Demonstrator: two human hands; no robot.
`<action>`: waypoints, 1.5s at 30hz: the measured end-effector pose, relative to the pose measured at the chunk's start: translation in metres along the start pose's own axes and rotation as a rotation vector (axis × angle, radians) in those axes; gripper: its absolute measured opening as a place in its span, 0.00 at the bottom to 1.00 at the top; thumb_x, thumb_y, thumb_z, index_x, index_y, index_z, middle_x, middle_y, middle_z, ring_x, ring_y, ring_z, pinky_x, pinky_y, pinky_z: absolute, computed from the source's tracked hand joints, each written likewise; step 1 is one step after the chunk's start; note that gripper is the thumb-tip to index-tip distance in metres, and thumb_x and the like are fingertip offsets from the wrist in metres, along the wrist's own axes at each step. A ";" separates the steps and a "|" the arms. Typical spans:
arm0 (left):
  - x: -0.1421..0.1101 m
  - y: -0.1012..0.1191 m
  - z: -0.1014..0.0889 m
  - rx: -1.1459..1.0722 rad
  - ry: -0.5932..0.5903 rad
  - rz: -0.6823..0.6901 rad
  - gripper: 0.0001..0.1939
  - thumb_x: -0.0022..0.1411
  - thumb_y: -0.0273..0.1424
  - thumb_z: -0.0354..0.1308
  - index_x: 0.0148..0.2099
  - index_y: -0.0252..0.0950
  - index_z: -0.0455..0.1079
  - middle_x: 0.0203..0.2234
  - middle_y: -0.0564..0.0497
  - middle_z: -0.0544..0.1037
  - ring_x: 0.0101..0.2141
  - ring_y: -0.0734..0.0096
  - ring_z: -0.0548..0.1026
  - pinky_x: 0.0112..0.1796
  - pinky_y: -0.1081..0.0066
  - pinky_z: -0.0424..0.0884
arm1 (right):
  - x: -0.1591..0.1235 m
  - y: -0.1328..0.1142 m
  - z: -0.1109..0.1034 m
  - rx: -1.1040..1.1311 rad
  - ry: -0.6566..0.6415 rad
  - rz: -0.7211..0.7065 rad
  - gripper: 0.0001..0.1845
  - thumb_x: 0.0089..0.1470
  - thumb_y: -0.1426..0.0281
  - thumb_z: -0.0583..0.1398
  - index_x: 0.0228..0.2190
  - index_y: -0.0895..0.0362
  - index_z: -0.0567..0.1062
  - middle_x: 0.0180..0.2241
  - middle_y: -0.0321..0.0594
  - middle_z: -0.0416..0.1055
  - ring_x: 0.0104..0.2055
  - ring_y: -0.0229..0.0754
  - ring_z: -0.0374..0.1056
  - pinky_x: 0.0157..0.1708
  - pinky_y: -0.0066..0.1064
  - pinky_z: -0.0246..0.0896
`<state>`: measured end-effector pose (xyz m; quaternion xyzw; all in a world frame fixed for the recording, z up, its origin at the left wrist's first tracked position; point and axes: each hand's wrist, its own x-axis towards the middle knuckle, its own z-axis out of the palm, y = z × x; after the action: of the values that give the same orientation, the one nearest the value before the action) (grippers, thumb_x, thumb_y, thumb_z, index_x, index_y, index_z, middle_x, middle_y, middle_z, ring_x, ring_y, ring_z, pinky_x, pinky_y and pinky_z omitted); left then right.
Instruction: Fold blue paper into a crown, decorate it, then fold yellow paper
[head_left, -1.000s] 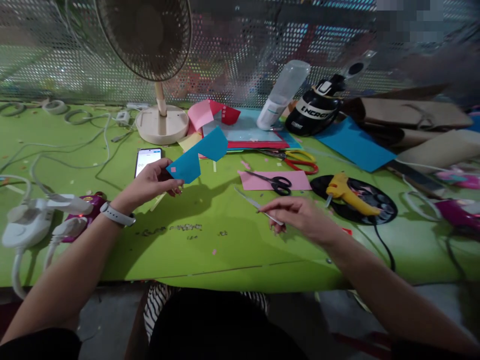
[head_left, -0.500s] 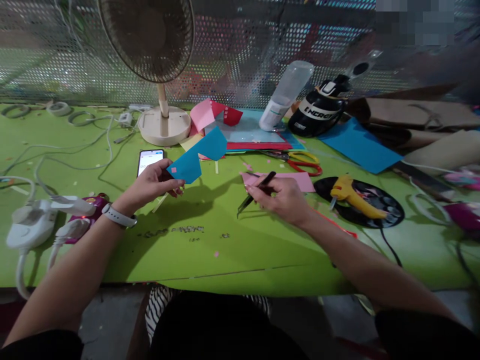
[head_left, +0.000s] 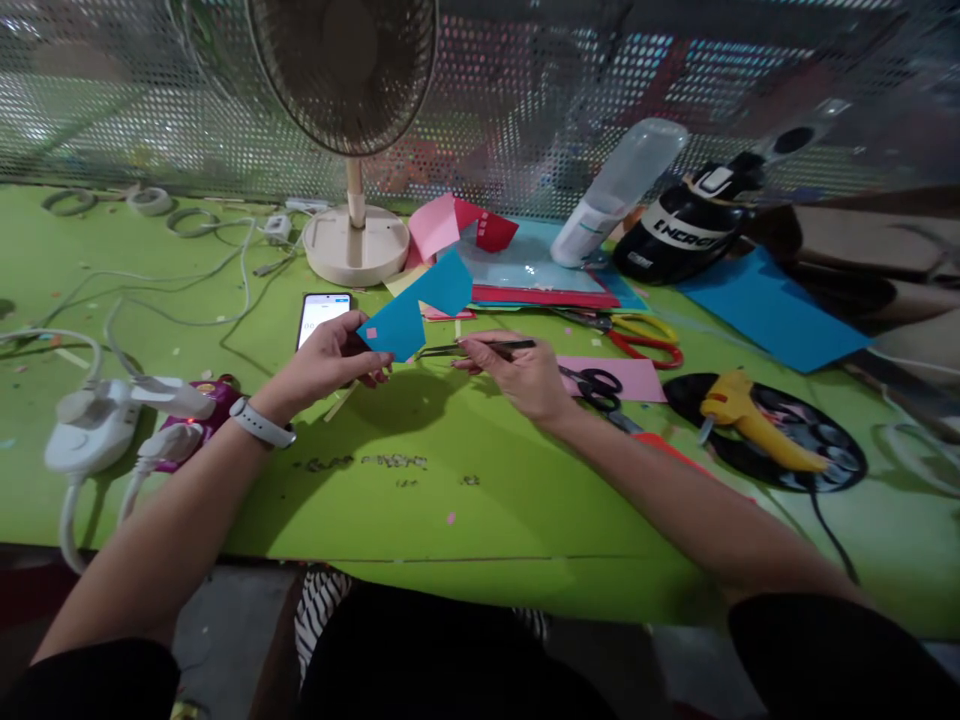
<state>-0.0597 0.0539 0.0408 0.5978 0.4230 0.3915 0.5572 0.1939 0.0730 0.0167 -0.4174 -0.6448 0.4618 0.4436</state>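
Note:
My left hand [head_left: 337, 352] is closed on a cut piece of blue paper [head_left: 420, 308], held up off the table by its lower left end. A small pink square [head_left: 371, 333] sits on that paper near my fingers. In my right hand [head_left: 517, 375] are dark tweezers [head_left: 491, 346], held between thumb and fingers. Their tips point left and come close to the paper's lower edge; whether they touch it or grip anything is too small to tell. Below the hands, small dark and shiny bits [head_left: 394, 461] lie in loose groups on the green table [head_left: 360, 525].
Behind my left hand lies a phone [head_left: 322, 310], with a fan [head_left: 356, 245] beyond. To the right are black-handled scissors [head_left: 600, 388], red-and-yellow scissors [head_left: 645, 340], pink paper [head_left: 641, 380] and a yellow glue gun [head_left: 750, 420]. Plugs and cables [head_left: 97, 425] crowd the left.
My right hand has moved left with the tweezers, bringing their tips beside the blue paper. Black-handled scissors now show on the pink paper. The whole view has shifted slightly.

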 end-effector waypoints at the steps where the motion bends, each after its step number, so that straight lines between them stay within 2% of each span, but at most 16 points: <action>1: 0.000 0.000 0.000 -0.001 -0.003 -0.002 0.16 0.53 0.31 0.69 0.38 0.33 0.64 0.26 0.52 0.77 0.26 0.73 0.78 0.26 0.77 0.75 | 0.001 0.002 0.002 -0.005 0.000 0.000 0.21 0.48 0.52 0.67 0.33 0.57 0.80 0.31 0.42 0.80 0.32 0.45 0.78 0.32 0.35 0.77; 6: 0.001 -0.002 0.000 -0.016 -0.010 0.003 0.16 0.53 0.32 0.68 0.38 0.34 0.64 0.26 0.53 0.77 0.26 0.75 0.77 0.27 0.77 0.75 | 0.001 0.011 0.007 -0.037 -0.032 -0.024 0.22 0.50 0.52 0.66 0.34 0.59 0.81 0.33 0.45 0.80 0.32 0.46 0.78 0.32 0.38 0.76; 11: 0.002 -0.006 -0.001 -0.023 -0.018 0.009 0.16 0.54 0.32 0.68 0.38 0.34 0.64 0.26 0.53 0.77 0.26 0.74 0.78 0.27 0.76 0.75 | -0.001 0.020 0.008 -0.094 -0.039 -0.113 0.18 0.53 0.54 0.64 0.36 0.56 0.81 0.33 0.43 0.80 0.33 0.45 0.78 0.34 0.37 0.76; 16: 0.001 -0.006 0.000 -0.014 -0.016 0.015 0.15 0.55 0.31 0.68 0.38 0.33 0.65 0.26 0.52 0.77 0.26 0.74 0.78 0.27 0.77 0.75 | -0.001 0.018 0.008 -0.128 -0.030 -0.158 0.16 0.55 0.56 0.63 0.35 0.56 0.81 0.32 0.41 0.80 0.33 0.44 0.78 0.35 0.38 0.76; 25: 0.002 -0.009 -0.002 -0.002 -0.038 -0.033 0.15 0.55 0.32 0.67 0.39 0.33 0.65 0.26 0.52 0.77 0.26 0.74 0.78 0.26 0.78 0.75 | -0.003 0.017 0.006 -0.113 -0.008 -0.128 0.16 0.55 0.55 0.63 0.33 0.56 0.80 0.32 0.42 0.80 0.33 0.45 0.78 0.34 0.37 0.77; 31: 0.004 -0.013 -0.004 -0.032 -0.081 -0.112 0.14 0.55 0.32 0.67 0.40 0.32 0.67 0.28 0.50 0.79 0.27 0.74 0.79 0.26 0.77 0.76 | -0.024 -0.007 -0.011 -0.141 -0.037 -0.132 0.12 0.56 0.58 0.63 0.33 0.53 0.80 0.32 0.39 0.80 0.32 0.45 0.78 0.33 0.39 0.78; 33: 0.004 -0.013 -0.003 -0.051 -0.091 -0.124 0.14 0.55 0.32 0.67 0.40 0.32 0.67 0.29 0.50 0.79 0.28 0.73 0.79 0.26 0.76 0.76 | -0.034 -0.018 -0.019 -0.150 -0.044 -0.193 0.08 0.56 0.62 0.64 0.34 0.51 0.80 0.32 0.38 0.81 0.32 0.44 0.78 0.33 0.40 0.78; 36: 0.003 -0.012 0.001 -0.068 -0.144 -0.165 0.14 0.55 0.32 0.68 0.40 0.32 0.68 0.29 0.51 0.79 0.28 0.73 0.79 0.27 0.76 0.77 | -0.047 -0.031 -0.026 -0.190 0.005 -0.304 0.06 0.56 0.64 0.64 0.36 0.50 0.81 0.31 0.38 0.81 0.31 0.45 0.78 0.39 0.43 0.78; 38: 0.002 -0.011 0.006 -0.083 -0.211 -0.207 0.14 0.55 0.33 0.68 0.39 0.33 0.68 0.28 0.51 0.80 0.28 0.73 0.79 0.28 0.75 0.77 | -0.051 -0.036 -0.027 -0.230 0.032 -0.329 0.07 0.56 0.63 0.64 0.36 0.50 0.81 0.31 0.38 0.81 0.32 0.46 0.78 0.41 0.45 0.77; 41: 0.001 -0.012 0.013 -0.121 -0.307 -0.260 0.15 0.54 0.32 0.68 0.39 0.33 0.67 0.28 0.51 0.80 0.27 0.72 0.80 0.29 0.74 0.77 | -0.054 -0.041 -0.024 -0.278 -0.010 -0.321 0.08 0.57 0.61 0.63 0.36 0.49 0.81 0.33 0.37 0.81 0.33 0.45 0.78 0.36 0.41 0.78; 45: -0.001 -0.013 0.019 -0.150 -0.344 -0.278 0.14 0.54 0.31 0.68 0.39 0.34 0.67 0.28 0.52 0.80 0.26 0.72 0.79 0.31 0.72 0.78 | -0.055 -0.042 -0.019 -0.319 -0.055 -0.332 0.07 0.57 0.63 0.63 0.36 0.47 0.82 0.34 0.35 0.81 0.34 0.44 0.78 0.34 0.38 0.77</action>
<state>-0.0425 0.0470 0.0268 0.5487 0.3697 0.2337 0.7125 0.2207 0.0158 0.0508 -0.3579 -0.7813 0.2858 0.4240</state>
